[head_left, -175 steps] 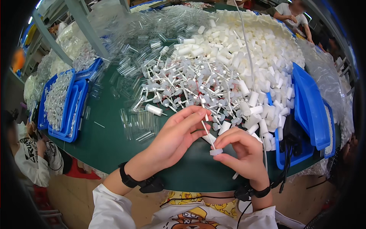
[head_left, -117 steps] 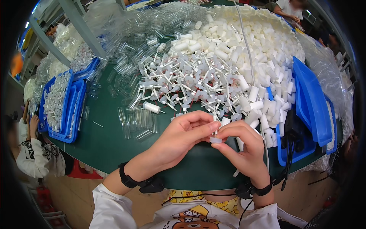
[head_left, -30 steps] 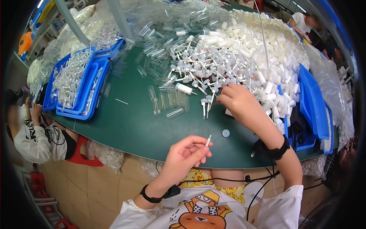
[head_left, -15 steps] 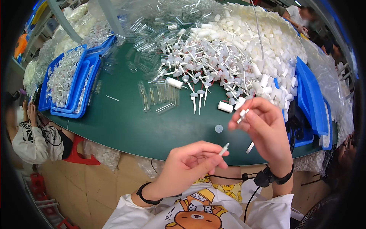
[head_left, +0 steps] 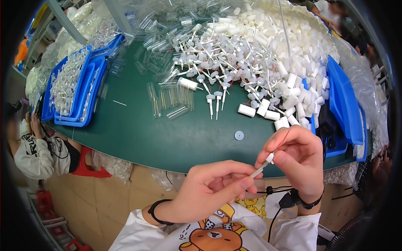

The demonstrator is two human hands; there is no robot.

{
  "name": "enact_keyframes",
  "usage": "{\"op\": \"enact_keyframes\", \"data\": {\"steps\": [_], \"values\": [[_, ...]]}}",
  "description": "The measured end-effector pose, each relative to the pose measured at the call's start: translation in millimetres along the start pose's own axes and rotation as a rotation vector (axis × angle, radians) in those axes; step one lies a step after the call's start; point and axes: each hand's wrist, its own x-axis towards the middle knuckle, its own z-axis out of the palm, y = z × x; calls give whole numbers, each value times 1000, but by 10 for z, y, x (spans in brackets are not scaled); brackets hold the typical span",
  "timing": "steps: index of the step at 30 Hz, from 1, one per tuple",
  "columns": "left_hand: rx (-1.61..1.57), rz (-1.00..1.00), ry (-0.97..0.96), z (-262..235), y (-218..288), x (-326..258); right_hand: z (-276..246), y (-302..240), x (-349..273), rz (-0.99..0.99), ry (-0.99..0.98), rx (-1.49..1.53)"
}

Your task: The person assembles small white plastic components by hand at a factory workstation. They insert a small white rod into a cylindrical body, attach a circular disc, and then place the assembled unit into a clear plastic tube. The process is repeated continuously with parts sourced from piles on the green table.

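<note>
Both hands, left hand [head_left: 211, 188] and right hand [head_left: 299, 157], pinched one thin white tube [head_left: 260, 167] (fingers closed) above the table edge [head_left: 167, 154].

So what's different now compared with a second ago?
The right hand left the pile, came back toward the body holding a small white pump part, and met the left hand, which holds a thin white tube. The small white disc on the green table stayed put.
</note>
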Motion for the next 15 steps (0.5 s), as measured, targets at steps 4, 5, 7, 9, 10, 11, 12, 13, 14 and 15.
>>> {"op": "enact_keyframes", "data": {"steps": [4,5,7,9,10,11,12,13,14,15], "values": [[17,-55,-29,-17,22,6,-30,-10,-1,-58,-35,-107],[2,-52,-31,-14,11,7,-30,-11,-6,-59,-31,-104],[-15,-53,-23,-1,9,5,-34,-10,-4,-59,-29,-91],[-26,-61,-17,10,13,6,-48,4,-4,-81,-43,-100],[-20,-64,-17,12,15,9,-55,11,-7,-93,-48,-106],[-15,-67,-17,14,17,11,-59,15,-11,-93,-49,-103],[-9,-70,-16,15,17,12,-62,19,-16,-94,-50,-101],[-16,-66,-20,15,13,13,-64,23,-19,-94,-51,-98],[-22,-62,-23,16,8,14,-67,28,-23,-89,-49,-91],[-29,-57,-28,19,6,16,-70,27,-29,-84,-47,-87]]}}
